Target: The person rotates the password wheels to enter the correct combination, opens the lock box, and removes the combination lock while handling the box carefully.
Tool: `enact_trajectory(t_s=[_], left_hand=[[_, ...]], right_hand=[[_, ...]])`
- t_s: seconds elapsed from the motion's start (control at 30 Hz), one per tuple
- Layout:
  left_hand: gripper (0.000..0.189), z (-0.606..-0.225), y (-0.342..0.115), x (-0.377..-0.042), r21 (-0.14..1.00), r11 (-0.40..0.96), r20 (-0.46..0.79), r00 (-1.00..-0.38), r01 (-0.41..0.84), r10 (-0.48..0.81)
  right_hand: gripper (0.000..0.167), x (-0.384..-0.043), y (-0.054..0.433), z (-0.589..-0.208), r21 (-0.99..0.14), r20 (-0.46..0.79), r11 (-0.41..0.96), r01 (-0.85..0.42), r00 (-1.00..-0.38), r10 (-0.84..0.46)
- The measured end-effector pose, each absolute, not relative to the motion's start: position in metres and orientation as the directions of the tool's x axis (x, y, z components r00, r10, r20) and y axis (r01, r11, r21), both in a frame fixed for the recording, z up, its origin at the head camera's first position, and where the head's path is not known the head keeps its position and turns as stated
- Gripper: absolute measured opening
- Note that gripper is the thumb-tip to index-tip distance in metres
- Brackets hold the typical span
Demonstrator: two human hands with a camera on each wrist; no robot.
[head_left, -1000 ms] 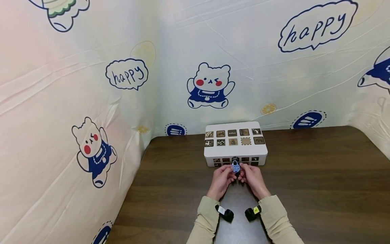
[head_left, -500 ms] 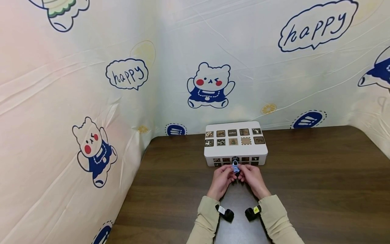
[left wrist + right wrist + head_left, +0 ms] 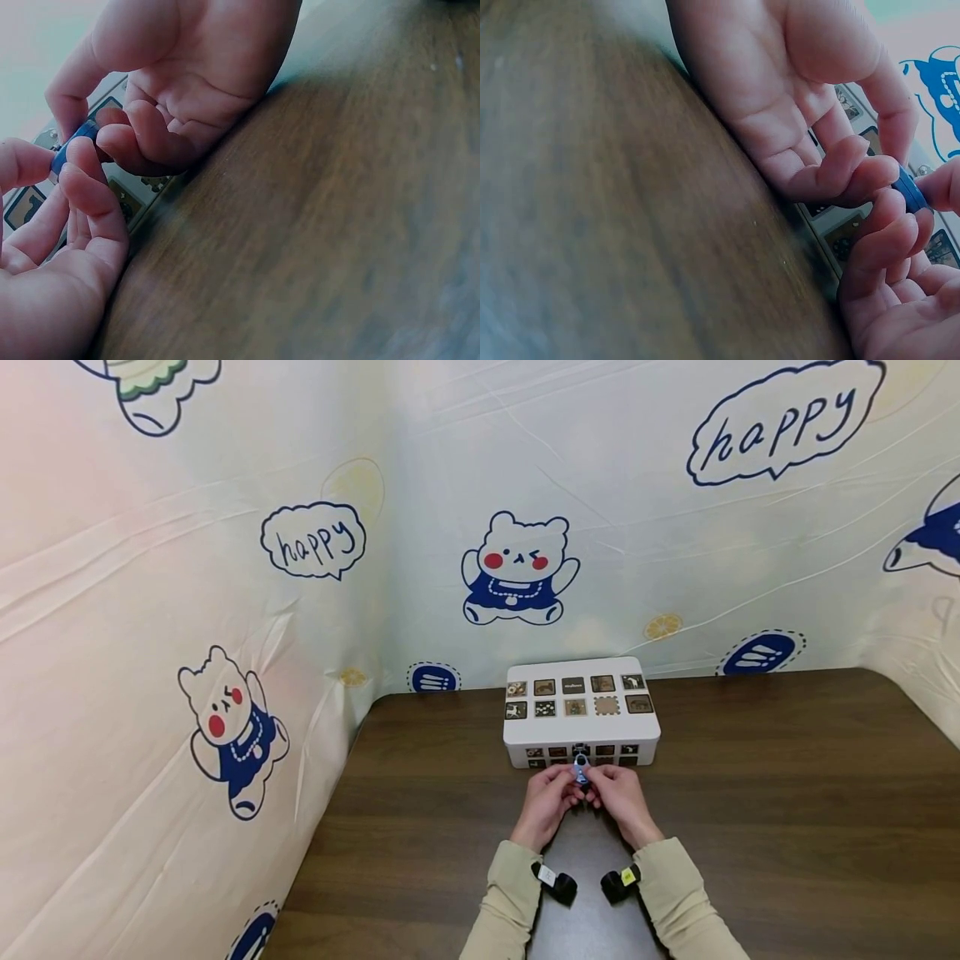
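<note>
A small blue padlock [image 3: 581, 772] hangs at the front latch of a white tin box [image 3: 581, 727] covered in square picture prints. My left hand [image 3: 545, 806] pinches the padlock from the left, thumb on the side facing up. From the right, my right hand [image 3: 621, 802] grips it with the thumb over part of its face. Only the blue edge of the padlock [image 3: 75, 144] shows between the fingertips in the left wrist view. The right wrist view likewise shows the padlock's blue edge [image 3: 910, 189] between both hands. Whether the shackle is latched cannot be made out.
The box stands at the back edge of a dark wooden table [image 3: 787, 802]. Behind and to the left hangs a pale printed curtain [image 3: 420, 552] with cartoon bears. Black wrist cameras are strapped on both sleeved wrists.
My right thumb has slid inward over the padlock's face, covering part that showed a second ago. Both hands otherwise stay put; the box has not moved.
</note>
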State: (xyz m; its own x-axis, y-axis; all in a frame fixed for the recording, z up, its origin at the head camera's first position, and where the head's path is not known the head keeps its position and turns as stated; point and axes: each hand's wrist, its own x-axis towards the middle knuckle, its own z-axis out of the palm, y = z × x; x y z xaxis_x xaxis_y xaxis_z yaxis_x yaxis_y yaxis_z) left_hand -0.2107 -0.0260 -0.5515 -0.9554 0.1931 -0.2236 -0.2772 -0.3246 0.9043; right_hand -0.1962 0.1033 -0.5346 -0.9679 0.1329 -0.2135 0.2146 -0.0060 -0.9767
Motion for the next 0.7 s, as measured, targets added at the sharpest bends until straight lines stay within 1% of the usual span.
enact_trajectory(t_s=[0.33,0.7], left_hand=[[0.022,-0.5507,-0.0268,-0.2105,0.903,-0.327,-0.226,-0.956,-0.278,0.188],[0.024,-0.5532,-0.0259,-0.209,0.908,-0.316,-0.228,-0.957,-0.275,0.179]], right_hand=[[0.024,-0.1977,0.1039,-0.5347,-0.974,-0.228,-0.02,0.228,-0.965,0.126],[0.023,-0.1965,0.112,-0.5345,-0.963,-0.257,-0.096,0.252,-0.965,0.054]])
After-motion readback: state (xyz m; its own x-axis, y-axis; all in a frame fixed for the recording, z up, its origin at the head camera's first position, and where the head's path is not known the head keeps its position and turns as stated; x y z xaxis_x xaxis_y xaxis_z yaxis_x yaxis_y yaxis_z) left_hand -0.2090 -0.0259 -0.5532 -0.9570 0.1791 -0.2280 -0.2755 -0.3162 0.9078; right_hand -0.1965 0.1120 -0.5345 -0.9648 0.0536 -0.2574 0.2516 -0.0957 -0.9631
